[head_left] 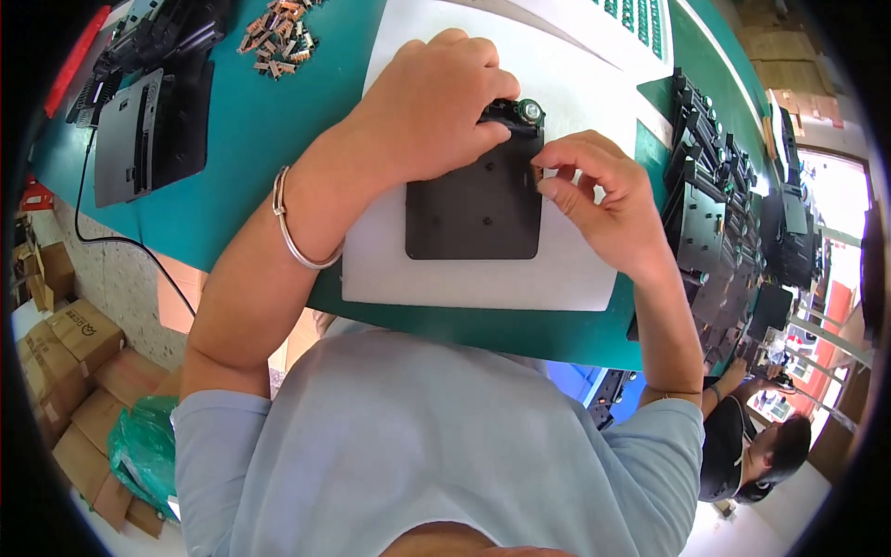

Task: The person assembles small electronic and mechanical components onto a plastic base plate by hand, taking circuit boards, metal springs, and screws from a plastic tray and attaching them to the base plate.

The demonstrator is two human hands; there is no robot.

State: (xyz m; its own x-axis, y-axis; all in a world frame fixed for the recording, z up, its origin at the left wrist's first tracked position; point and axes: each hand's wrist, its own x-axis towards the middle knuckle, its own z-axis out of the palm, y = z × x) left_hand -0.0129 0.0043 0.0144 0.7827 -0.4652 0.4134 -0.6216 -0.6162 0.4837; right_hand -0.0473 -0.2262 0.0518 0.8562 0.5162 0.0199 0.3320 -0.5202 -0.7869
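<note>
A flat black plate with rounded corners and small dark studs lies on a white sheet in front of me. A black fitting with a round, shiny, lens-like part sits at its far edge. My left hand reaches over the plate, its fingers curled round that black fitting and its thumb against the near side. At the plate's right edge, my right hand is closed in a pinch. A small coppery bit shows at its fingertips, too little of it to name.
The white sheet covers part of the green table. Small coppery parts are heaped at far left, near grey-and-black panels. Black assemblies crowd the right side. Cardboard boxes stand lower left; another person is at lower right.
</note>
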